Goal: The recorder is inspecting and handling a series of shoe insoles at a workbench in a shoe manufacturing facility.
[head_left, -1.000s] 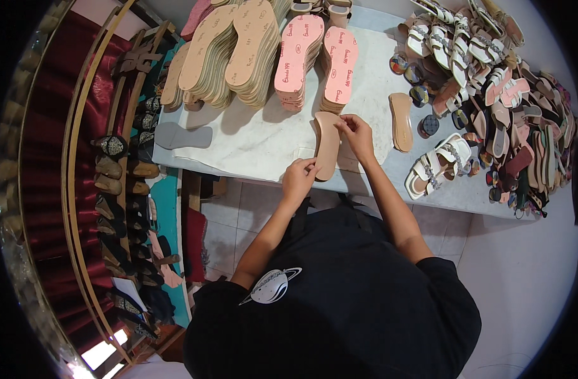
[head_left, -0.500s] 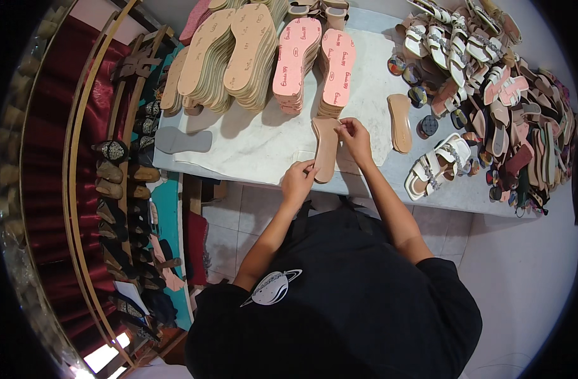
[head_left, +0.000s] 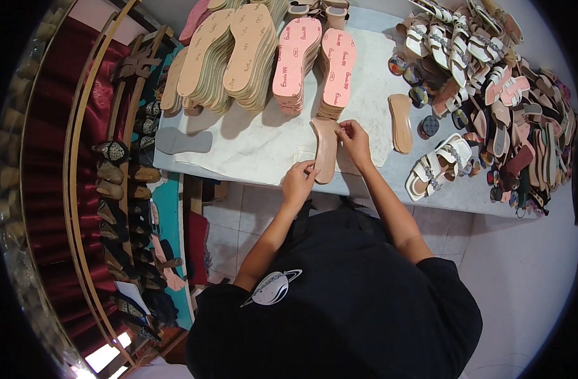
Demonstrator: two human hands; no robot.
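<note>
A tan shoe insole (head_left: 326, 155) lies near the front edge of the table, its long side running away from me. My left hand (head_left: 298, 181) pinches its left edge near the close end. At the far end, on the right edge, my right hand (head_left: 353, 140) grips it between thumb and fingertips. Just beyond the insole rises a stack of pink-topped insoles (head_left: 337, 66), with a second pink-topped stack (head_left: 296, 54) to its left. A small pile of tan insoles (head_left: 400, 123) sits right of my right hand.
Tall stacks of beige insoles (head_left: 248, 44) stand at the back left, a grey sole (head_left: 184, 141) in front of them. To the right are white sandals (head_left: 437, 165), round patterned containers (head_left: 428, 126) and a heap of footwear (head_left: 513, 120). A shoe rack (head_left: 127, 208) stands left.
The insole has tilted very slightly, its far end shifting a little left. Both hands keep their grip in nearly the same places.
</note>
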